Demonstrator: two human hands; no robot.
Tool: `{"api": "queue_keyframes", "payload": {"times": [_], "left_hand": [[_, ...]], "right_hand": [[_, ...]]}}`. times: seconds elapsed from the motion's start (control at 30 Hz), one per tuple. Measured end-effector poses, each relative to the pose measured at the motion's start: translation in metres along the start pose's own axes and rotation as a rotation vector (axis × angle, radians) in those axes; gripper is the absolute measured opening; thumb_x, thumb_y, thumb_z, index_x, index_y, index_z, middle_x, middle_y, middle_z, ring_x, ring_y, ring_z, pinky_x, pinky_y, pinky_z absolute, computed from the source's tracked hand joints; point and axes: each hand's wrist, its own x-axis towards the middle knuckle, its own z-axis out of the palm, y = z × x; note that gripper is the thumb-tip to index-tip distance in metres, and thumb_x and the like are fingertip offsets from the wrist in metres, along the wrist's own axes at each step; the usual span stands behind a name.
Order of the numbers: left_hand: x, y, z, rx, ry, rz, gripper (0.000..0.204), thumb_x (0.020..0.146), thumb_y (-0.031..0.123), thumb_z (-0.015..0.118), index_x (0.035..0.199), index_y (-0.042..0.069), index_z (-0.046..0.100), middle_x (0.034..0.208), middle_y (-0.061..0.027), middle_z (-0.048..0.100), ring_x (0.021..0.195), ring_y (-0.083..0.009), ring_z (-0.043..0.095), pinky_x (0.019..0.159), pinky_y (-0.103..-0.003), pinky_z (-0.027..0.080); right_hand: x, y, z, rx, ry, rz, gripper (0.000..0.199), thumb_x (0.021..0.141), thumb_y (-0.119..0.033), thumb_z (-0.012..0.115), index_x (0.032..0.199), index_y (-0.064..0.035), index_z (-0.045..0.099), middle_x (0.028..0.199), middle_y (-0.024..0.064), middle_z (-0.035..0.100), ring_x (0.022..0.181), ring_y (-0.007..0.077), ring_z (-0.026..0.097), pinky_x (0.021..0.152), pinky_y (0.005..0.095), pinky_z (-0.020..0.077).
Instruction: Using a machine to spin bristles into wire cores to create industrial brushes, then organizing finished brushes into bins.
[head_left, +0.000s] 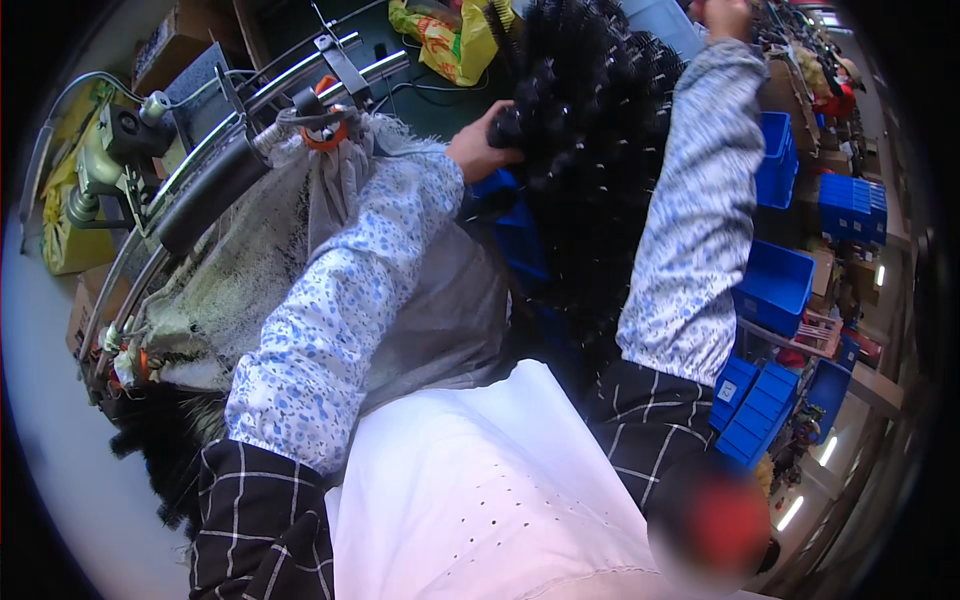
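Note:
A tall mass of black bristly brushes with glossy tips fills the space before me. My left hand is closed on the left edge of this mass, thumb and fingers curled round a black brush. Part of that grip is hidden behind the bristles. Beyond the mass, at the top right, my right hand is raised and cut by the picture's edge. Its fingers are too small and blurred to make out. Both forearms wear blue-and-white patterned sleeve covers.
A grey dusty cloth bag hangs from a metal-rod frame at left, near a green-grey machine. A yellow plastic bag lies at the back. Several blue bins stand at right. White cloth covers my front.

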Motion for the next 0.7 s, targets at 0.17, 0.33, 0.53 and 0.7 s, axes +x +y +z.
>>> {"api": "queue_keyframes", "payload": {"times": [0.17, 0.33, 0.53, 0.7], "left_hand": [[-0.005, -0.019, -0.004, 0.068, 0.041, -0.102, 0.071, 0.058, 0.023, 0.068, 0.119, 0.020, 0.032, 0.102, -0.0122, 0.055, 0.097, -0.0304, 0.051, 0.085, -0.032, 0.037], [-0.011, -0.010, -0.019, -0.017, 0.087, -0.071, 0.076, 0.059, 0.015, 0.070, 0.120, 0.006, 0.026, 0.108, -0.0138, 0.050, 0.100, -0.0237, 0.048, 0.087, -0.030, 0.035], [-0.066, 0.061, -0.054, 0.373, -0.043, -0.401, 0.073, 0.066, 0.021, 0.066, 0.122, 0.004, 0.023, 0.108, -0.0174, 0.048, 0.100, -0.0254, 0.048, 0.086, -0.031, 0.037], [-0.179, 0.154, -0.067, 0.677, -0.442, -0.298, 0.056, 0.074, 0.014, 0.054, 0.120, 0.001, 0.026, 0.109, -0.0224, 0.046, 0.100, -0.0312, 0.047, 0.085, -0.036, 0.038]], "right_hand": [[0.014, 0.103, 0.060, -0.104, -0.074, 0.091, 0.025, 0.079, -0.028, 0.045, 0.078, -0.0051, 0.056, 0.067, 0.0086, 0.059, 0.054, 0.0189, 0.055, 0.047, 0.0320, 0.0428], [-0.081, 0.045, 0.109, -0.537, -0.121, 0.009, 0.036, 0.080, -0.041, 0.041, 0.087, -0.0084, 0.054, 0.086, 0.0179, 0.058, 0.085, 0.0363, 0.052, 0.073, 0.0414, 0.0404], [-0.086, 0.039, 0.117, -0.533, -0.097, -0.103, 0.035, 0.079, -0.038, 0.046, 0.094, -0.0071, 0.053, 0.088, 0.0100, 0.060, 0.084, 0.0264, 0.057, 0.074, 0.0351, 0.0436], [-0.010, 0.056, 0.071, -0.439, -0.037, -0.430, 0.038, 0.077, -0.037, 0.052, 0.098, -0.0048, 0.050, 0.092, 0.0144, 0.058, 0.087, 0.0261, 0.056, 0.073, 0.0337, 0.0436]]}}
